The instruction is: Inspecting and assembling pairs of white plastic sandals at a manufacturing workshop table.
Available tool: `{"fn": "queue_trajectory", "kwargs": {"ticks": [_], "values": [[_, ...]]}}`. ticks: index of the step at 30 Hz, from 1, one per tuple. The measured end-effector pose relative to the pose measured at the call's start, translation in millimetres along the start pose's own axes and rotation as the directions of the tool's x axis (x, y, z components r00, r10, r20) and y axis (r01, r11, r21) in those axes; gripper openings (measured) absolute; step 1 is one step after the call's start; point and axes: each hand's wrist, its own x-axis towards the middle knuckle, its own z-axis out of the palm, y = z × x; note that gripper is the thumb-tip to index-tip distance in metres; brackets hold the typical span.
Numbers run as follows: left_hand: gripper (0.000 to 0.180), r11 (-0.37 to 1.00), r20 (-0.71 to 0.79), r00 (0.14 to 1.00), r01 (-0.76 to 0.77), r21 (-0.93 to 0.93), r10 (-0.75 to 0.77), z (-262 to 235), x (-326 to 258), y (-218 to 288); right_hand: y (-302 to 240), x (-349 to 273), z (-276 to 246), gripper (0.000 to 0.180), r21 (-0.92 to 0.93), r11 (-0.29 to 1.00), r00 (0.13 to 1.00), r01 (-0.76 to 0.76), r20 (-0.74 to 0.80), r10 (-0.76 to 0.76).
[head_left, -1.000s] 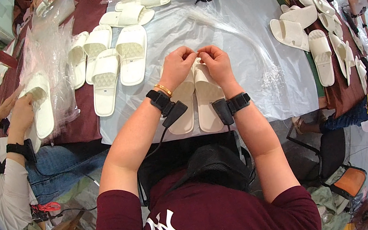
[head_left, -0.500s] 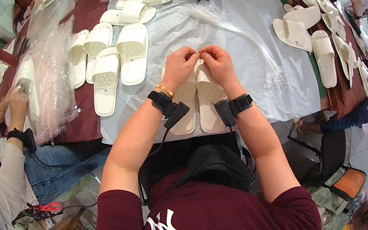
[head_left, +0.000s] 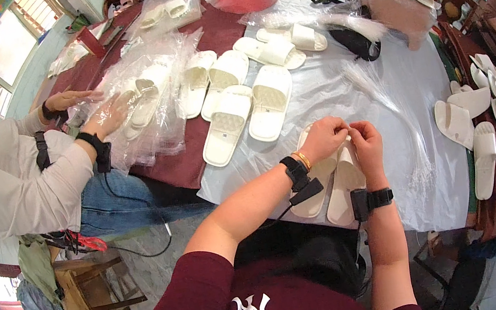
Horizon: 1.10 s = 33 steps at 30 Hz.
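I see my left hand (head_left: 322, 138) and right hand (head_left: 366, 144) pinched together over the slippers (head_left: 333, 180). The slippers lie directly beneath both hands. I cannot tell what the fingertips pinch.

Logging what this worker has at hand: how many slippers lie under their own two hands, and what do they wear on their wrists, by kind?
White slippers: 2
Black wrist bands: 2
Gold bracelets: 1
Total: 5
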Motion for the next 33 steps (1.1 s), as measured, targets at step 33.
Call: {"fn": "queue_trajectory", "kwargs": {"ticks": [33], "values": [[0.016, 0.999, 0.004, 1.000, -0.018, 0.039, 0.018, -0.2, 1.6, -0.5, 2.9, -0.9, -3.4, 0.005, -0.064, 0.998, 0.999, -0.007, 0.048, 0.010]]}}
